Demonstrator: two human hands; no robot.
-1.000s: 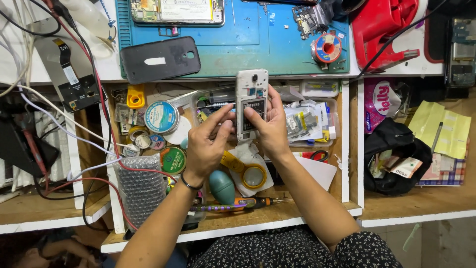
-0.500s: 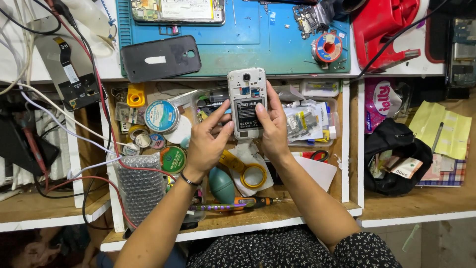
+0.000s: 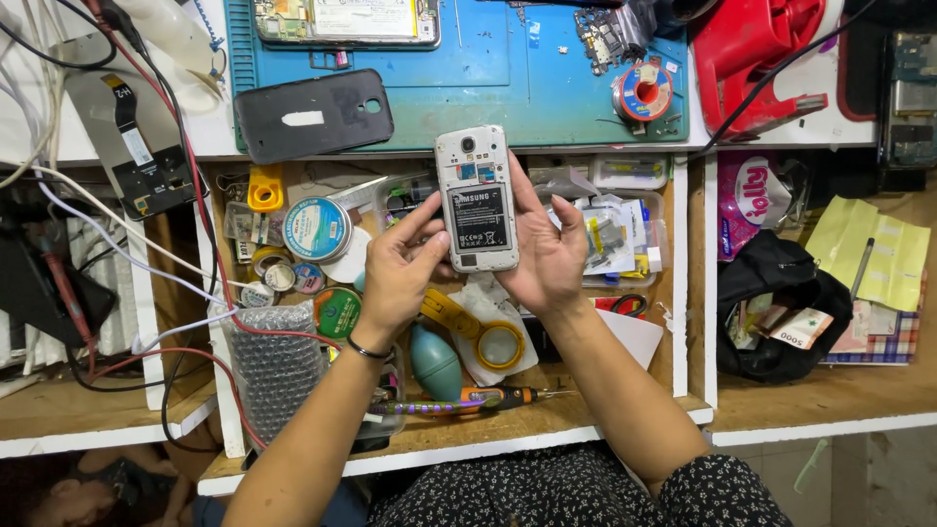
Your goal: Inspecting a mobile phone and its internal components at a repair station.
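Observation:
I hold a white smartphone upright over an open drawer, back side up, its rear cover off and the dark battery showing. My left hand grips its lower left edge, thumb on the battery area. My right hand cradles the right edge from behind, fingers reaching up along the side. A black rear cover lies on the bench above and to the left of the phone.
A blue work mat holds an opened phone and a solder spool. The drawer holds tape rolls, a yellow magnifier, a teal blower, a screwdriver and bubble wrap. Wires hang at the left; a red tool and black pouch sit right.
Both hands have lifted the phone slightly up toward the blue mat's edge. My left thumb has shifted onto the lower battery area.

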